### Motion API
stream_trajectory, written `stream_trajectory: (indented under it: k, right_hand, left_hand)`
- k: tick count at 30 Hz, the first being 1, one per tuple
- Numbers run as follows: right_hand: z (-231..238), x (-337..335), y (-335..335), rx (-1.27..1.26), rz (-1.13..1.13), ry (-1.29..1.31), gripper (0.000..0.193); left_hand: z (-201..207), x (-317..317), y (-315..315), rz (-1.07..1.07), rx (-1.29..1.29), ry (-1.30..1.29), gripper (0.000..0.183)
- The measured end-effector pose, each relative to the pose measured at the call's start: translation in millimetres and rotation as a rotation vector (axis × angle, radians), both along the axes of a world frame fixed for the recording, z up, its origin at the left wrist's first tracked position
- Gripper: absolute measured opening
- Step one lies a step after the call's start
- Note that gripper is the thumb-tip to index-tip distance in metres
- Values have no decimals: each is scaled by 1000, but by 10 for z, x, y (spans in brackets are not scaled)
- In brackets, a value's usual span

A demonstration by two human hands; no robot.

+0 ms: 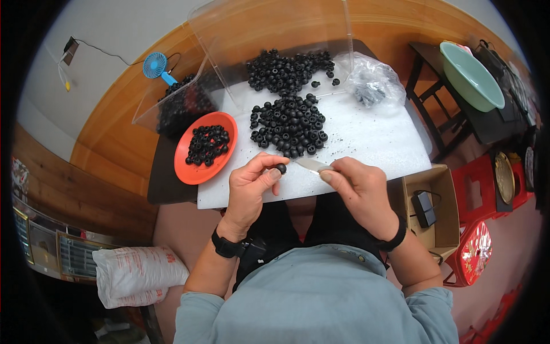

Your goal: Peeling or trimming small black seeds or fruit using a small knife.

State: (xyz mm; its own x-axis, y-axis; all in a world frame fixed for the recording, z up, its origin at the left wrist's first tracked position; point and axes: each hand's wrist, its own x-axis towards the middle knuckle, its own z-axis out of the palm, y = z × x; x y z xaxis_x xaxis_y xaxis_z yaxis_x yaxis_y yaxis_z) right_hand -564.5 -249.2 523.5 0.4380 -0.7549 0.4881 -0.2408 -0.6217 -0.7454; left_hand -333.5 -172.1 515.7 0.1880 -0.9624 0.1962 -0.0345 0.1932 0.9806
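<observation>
Between the thumb and fingers of my left hand (252,180) is a small round black part (281,168). My right hand (361,186) grips a small knife (312,165), its pale blade pointing left toward that part; whether the tip touches it I cannot tell. Just beyond my hands, a heap of the same black parts (289,123) lies on a white foam sheet (366,149). An orange-red plate (195,176) to the left carries more of them.
A clear plastic panel (220,74) rises behind the heap, with a second pile (281,71) near it. A clear bag (375,83) sits at the back right, and a blue fan (155,65) at the back left. Right of the table stands a cardboard box (447,189).
</observation>
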Motion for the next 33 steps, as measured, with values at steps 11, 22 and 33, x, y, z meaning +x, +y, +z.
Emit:
stream_trajectory:
  k: [11, 22, 33]
  right_hand:
    - [-85, 127, -99, 36, 6, 117, 36]
    - [-98, 151, -75, -8, -14, 146, 36]
    - [-130, 139, -73, -31, -10, 147, 38]
  left_hand:
    - [-112, -136, -54, -91, -17, 381, 32]
    - [-170, -136, -51, -106, -109, 278, 33]
    - [-145, -193, -47, -88, -123, 258, 29]
